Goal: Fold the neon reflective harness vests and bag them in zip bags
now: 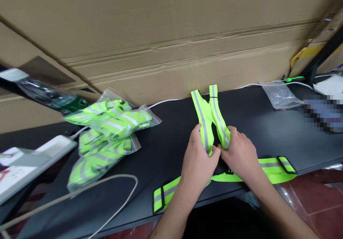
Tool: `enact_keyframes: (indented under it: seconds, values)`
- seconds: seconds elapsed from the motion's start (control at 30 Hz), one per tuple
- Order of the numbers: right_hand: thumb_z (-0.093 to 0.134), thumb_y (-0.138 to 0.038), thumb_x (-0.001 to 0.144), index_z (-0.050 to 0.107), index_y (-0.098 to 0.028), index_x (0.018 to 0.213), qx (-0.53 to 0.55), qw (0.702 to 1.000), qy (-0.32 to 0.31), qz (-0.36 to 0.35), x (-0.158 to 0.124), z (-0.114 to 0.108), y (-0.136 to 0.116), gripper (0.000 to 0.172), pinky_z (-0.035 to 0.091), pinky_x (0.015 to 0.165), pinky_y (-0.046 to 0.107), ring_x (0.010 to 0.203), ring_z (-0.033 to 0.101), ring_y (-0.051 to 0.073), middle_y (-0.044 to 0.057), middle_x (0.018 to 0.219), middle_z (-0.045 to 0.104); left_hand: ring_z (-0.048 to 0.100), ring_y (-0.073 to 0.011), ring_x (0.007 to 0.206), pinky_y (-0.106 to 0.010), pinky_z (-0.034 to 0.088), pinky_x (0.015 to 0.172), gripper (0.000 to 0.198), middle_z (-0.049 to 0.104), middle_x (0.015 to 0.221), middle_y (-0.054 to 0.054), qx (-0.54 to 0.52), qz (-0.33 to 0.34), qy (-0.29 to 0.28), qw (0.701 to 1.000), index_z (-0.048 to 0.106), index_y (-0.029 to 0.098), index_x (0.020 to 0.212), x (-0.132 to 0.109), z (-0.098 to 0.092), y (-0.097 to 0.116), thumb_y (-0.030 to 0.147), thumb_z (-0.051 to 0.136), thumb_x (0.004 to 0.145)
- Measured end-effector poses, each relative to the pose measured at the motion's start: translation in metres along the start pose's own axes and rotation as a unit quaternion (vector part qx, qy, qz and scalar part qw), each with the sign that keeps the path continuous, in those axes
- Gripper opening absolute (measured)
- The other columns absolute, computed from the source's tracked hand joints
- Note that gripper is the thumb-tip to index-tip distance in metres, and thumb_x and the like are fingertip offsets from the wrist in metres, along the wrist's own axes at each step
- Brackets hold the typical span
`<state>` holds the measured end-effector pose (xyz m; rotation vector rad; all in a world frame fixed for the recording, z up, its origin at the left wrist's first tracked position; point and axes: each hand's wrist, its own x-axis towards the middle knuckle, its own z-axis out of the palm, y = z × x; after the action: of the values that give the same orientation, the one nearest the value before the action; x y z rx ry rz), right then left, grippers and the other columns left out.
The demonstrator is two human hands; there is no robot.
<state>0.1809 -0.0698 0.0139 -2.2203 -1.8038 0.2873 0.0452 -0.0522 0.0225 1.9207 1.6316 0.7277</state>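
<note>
A neon-yellow reflective vest of elastic straps (203, 112) with grey stripes lies on the dark table in front of me. Two of its straps reach away from me toward the cardboard. My left hand (199, 158) grips the left strap, thumb and fingers closed round it. The right strap is pinched in my right hand (239, 155), close beside the left. Under my forearms the waist band (270, 165) runs along the near edge, with a black buckle (286, 164) toward its right end and another slider buckle (158, 199) at its left end. The band's middle is partly hidden.
Several clear zip bags with folded neon straps (118, 124) are piled at left, next to a plastic bottle (53, 92) and a white power strip (37, 160). A pale cable (118, 176) loops across the front left. Back right lies a clear bag (281, 95). Cardboard (174, 35) stands behind the table.
</note>
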Motion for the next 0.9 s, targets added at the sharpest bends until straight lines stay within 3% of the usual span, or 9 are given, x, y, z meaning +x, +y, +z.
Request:
enact_keyframes:
  seconds: [0.13, 0.33, 0.5, 0.7, 0.83, 0.9]
  values:
    - [0.056, -0.034, 0.088, 0.056, -0.016, 0.1, -0.057, 0.998, 0.025, -0.005, 0.001, 0.002, -0.001, 0.022, 0.046, 0.073, 0.042, 0.091, 0.062, 0.034, 0.016, 0.093, 0.065, 0.053, -0.0323, 0.131, -0.049, 0.048, 0.103, 0.057, 0.054, 0.14, -0.02, -0.029, 0.016, -0.07, 0.997, 0.036, 0.014, 0.143, 0.0, 0.007, -0.007, 0.029, 0.054, 0.092]
    - [0.054, -0.032, 0.086, 0.05, -0.018, 0.089, -0.08, 0.996, 0.028, 0.018, 0.005, 0.004, -0.002, 0.015, 0.044, 0.069, 0.037, 0.088, 0.062, 0.031, 0.013, 0.093, 0.06, 0.045, -0.0332, 0.135, -0.056, 0.042, 0.105, 0.055, 0.053, 0.142, -0.019, 0.089, 0.091, -0.082, 0.988, 0.03, 0.014, 0.15, -0.005, 0.01, -0.018, 0.036, 0.041, 0.101]
    - [0.051, -0.025, 0.084, 0.039, -0.021, 0.088, -0.087, 0.994, 0.063, 0.01, 0.007, 0.002, -0.001, 0.014, 0.04, 0.066, 0.034, 0.077, 0.06, 0.026, 0.008, 0.082, 0.059, 0.046, -0.0342, 0.132, -0.054, 0.043, 0.103, 0.06, 0.056, 0.14, -0.019, 0.146, 0.099, -0.074, 0.981, 0.028, 0.011, 0.153, -0.011, 0.01, -0.018, 0.038, 0.042, 0.101]
    - [0.048, -0.021, 0.084, 0.042, -0.016, 0.105, -0.012, 0.996, 0.09, -0.005, 0.006, 0.004, 0.002, 0.023, 0.042, 0.064, 0.035, 0.073, 0.06, 0.026, 0.008, 0.08, 0.059, 0.046, -0.0375, 0.129, -0.055, 0.044, 0.101, 0.064, 0.057, 0.137, -0.019, 0.163, 0.084, -0.045, 0.982, 0.029, 0.009, 0.153, -0.014, 0.012, -0.018, 0.04, 0.044, 0.1]
    - [0.048, -0.022, 0.089, 0.038, -0.013, 0.141, 0.019, 0.993, 0.113, -0.032, 0.008, 0.011, 0.008, 0.053, 0.049, 0.069, 0.038, 0.086, 0.064, 0.028, 0.019, 0.112, 0.058, 0.044, -0.0388, 0.133, -0.058, 0.043, 0.103, 0.064, 0.054, 0.141, -0.021, 0.162, 0.092, -0.047, 0.981, 0.031, 0.006, 0.151, -0.015, 0.013, -0.022, 0.041, 0.044, 0.1]
    - [0.046, -0.028, 0.095, 0.039, -0.017, 0.148, -0.014, 0.993, 0.101, -0.06, 0.009, 0.015, 0.011, 0.055, 0.051, 0.079, 0.045, 0.103, 0.063, 0.034, 0.025, 0.132, 0.051, 0.041, -0.0397, 0.138, -0.059, 0.042, 0.106, 0.063, 0.048, 0.148, -0.023, 0.169, 0.094, -0.042, 0.98, 0.034, 0.005, 0.15, -0.016, 0.015, -0.024, 0.042, 0.043, 0.1]
